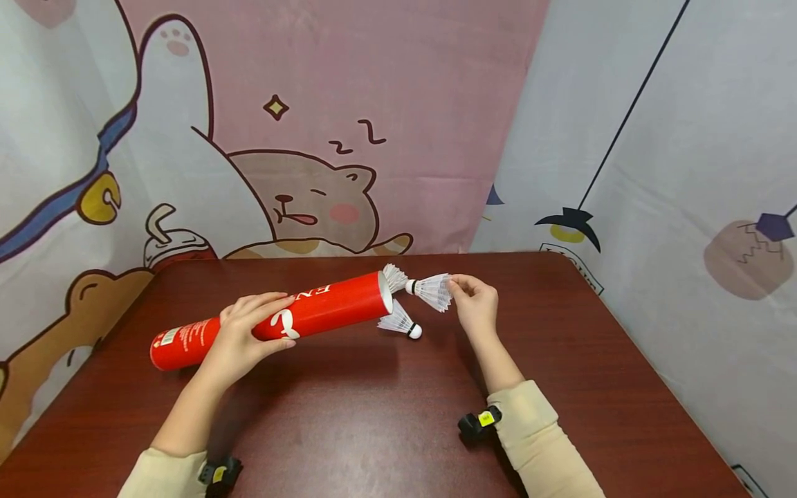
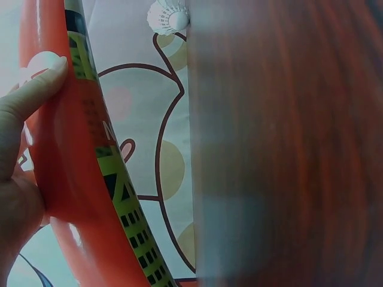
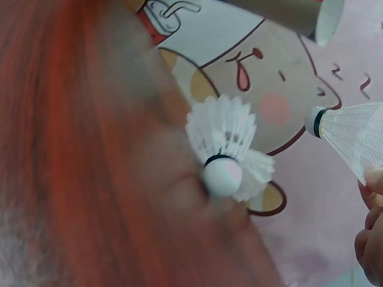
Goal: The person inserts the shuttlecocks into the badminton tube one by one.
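Observation:
My left hand [image 1: 239, 335] grips a long red shuttlecock tube [image 1: 336, 302] around its middle, thumb on the near side. The tube is tilted, its open mouth raised and facing right. With thumb and fingertips, my right hand [image 1: 478, 304] pinches a white shuttlecock [image 1: 432, 291] by its skirt edge. That shuttlecock's cork points left toward the tube mouth, apart from it in the right wrist view. On the table below the mouth lies a second shuttlecock [image 3: 221, 155], cork toward me. Behind it sits a third shuttlecock [image 1: 395, 278], partly hidden by the tube.
The dark reddish-brown table [image 1: 349, 422] spreads under both hands. Cartoon-printed cloth [image 1: 405, 83] hangs right behind its far edge and along the sides. A black wrist camera [image 1: 476, 423] is strapped at the right sleeve, another camera [image 1: 221, 476] at the left.

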Available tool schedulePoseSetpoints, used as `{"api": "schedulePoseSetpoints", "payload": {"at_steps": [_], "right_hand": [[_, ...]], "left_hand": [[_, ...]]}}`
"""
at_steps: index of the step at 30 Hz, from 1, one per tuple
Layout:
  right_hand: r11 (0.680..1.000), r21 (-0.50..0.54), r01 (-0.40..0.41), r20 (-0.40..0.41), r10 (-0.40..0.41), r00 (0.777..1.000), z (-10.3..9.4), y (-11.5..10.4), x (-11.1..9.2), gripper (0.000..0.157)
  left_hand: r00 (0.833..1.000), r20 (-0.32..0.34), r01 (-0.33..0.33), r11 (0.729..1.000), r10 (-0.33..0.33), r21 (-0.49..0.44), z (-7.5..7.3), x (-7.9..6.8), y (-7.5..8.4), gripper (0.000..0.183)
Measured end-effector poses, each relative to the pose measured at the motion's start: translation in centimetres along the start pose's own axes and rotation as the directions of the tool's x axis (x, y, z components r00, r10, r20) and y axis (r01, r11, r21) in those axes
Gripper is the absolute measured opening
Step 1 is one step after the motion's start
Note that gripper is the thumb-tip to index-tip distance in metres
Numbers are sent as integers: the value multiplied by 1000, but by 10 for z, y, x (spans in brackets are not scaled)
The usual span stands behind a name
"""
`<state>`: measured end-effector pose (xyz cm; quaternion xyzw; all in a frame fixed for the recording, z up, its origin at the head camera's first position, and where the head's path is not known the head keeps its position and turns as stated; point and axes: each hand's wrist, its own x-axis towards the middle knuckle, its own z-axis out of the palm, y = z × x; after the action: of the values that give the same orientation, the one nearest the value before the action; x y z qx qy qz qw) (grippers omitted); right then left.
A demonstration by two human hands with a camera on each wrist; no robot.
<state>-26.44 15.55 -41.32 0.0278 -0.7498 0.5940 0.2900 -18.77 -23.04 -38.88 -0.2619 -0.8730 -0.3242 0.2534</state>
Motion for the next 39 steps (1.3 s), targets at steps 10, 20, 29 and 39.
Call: {"api": "schedulePoseSetpoints", "payload": {"at_steps": [10, 20, 29, 39], "right_hand": [[981, 191, -17, 82, 2, 997, -6, -44, -3, 11], [962, 256, -90, 147, 54, 988, -1, -55, -9, 12], [960, 276, -47, 187, -5, 982, 6, -63, -19, 7], [971, 230, -66, 228, 12, 973, 12, -88, -33, 10]], "left_hand": [[1000, 7, 2, 1000, -2, 3, -1, 2, 0, 76], [1000, 12, 0, 1000, 0, 1, -1, 2, 1, 75], [1000, 17, 4, 1000, -4, -4, 1, 1, 2, 75], [1000, 22, -8, 1000, 8, -4, 3, 0, 3, 75]]}}
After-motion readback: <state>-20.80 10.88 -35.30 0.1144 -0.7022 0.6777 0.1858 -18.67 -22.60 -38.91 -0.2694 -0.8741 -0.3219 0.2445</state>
